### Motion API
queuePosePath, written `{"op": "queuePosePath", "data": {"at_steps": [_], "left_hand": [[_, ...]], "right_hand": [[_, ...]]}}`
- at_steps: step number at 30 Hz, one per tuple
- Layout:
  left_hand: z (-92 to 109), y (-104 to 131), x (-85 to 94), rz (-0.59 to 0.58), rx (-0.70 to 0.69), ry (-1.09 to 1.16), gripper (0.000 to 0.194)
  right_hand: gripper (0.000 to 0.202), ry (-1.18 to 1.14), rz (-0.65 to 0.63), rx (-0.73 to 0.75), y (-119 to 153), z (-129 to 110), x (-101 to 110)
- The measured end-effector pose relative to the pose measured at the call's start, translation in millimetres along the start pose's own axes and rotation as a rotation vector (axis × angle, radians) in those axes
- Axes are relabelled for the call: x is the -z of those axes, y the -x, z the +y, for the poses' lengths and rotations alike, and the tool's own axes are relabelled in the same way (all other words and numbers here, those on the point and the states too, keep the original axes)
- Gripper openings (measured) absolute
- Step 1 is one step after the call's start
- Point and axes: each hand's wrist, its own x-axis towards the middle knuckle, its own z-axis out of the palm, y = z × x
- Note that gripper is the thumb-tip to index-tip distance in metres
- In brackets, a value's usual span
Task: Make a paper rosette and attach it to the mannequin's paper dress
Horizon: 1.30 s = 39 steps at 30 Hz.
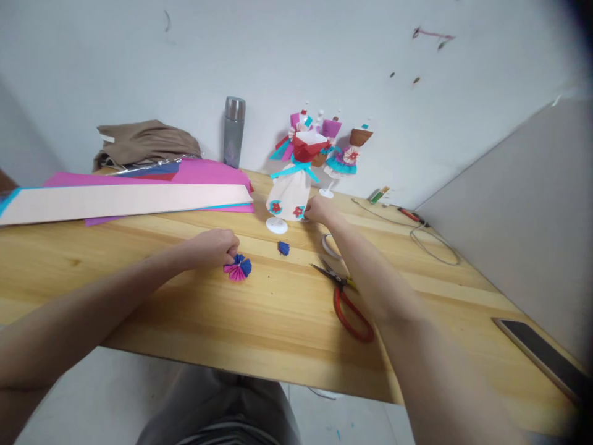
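Note:
My left hand (222,245) is closed on the upper left edge of a pleated blue and pink paper rosette (238,267), just over the wooden table. My right hand (317,210) reaches to the lower right edge of a white paper dress figure (294,185), its fingers bent and partly hidden; whether they hold anything I cannot make out. The figure has a turquoise bow, a red top and red flowers near its hem. A small blue folded paper piece (283,248) lies between my hands.
Red-handled scissors (340,282) and a tape roll (330,246) lie beside my right forearm. Behind stand more paper figures (343,161) and a grey bottle (234,133). Paper sheets (125,203) lie at the left, a cable (435,250) and phone (540,352) at the right.

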Motion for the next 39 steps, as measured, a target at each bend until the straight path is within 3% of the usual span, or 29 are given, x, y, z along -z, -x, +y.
{"op": "queuePosePath", "data": {"at_steps": [6, 11, 15, 18, 22, 30, 35, 39], "left_hand": [[-0.3, -2.2, -4.2, -0.021, 0.007, 0.025, 0.007], [-3.2, -6.4, -8.1, -0.02, -0.031, 0.041, 0.006], [-4.0, -6.5, -6.6, 0.008, -0.044, 0.099, 0.006], [-0.7, -3.1, -3.4, 0.029, -0.031, 0.153, 0.007], [3.6, -1.0, -3.5, -0.025, -0.016, 0.203, 0.009], [2.2, -7.4, -10.8, -0.011, -0.067, 0.21, 0.005], [4.1, -5.4, -6.7, -0.032, -0.059, 0.194, 0.016], [4.9, -6.0, -10.9, -0.033, -0.077, 0.126, 0.01]], "right_hand": [[0.037, -0.114, 0.016, -0.063, -9.4, -0.1, -10.7], [0.035, -0.388, 0.006, -0.083, -3.6, 7.8, -4.9], [0.019, -0.715, -0.012, -0.032, 21.8, 27.1, 7.9], [0.022, -0.936, -0.075, 0.031, 48.8, 38.6, 14.1], [0.032, -1.118, -0.183, 0.1, 78.7, 39.4, 15.8], [0.033, -1.166, -0.415, 0.214, 108.6, 10.3, 29.1], [0.025, -1.086, -0.527, 0.321, 137.2, -26.6, 32.0], [0.021, -0.943, -0.527, 0.438, 160.3, -61.1, 20.3]]}}
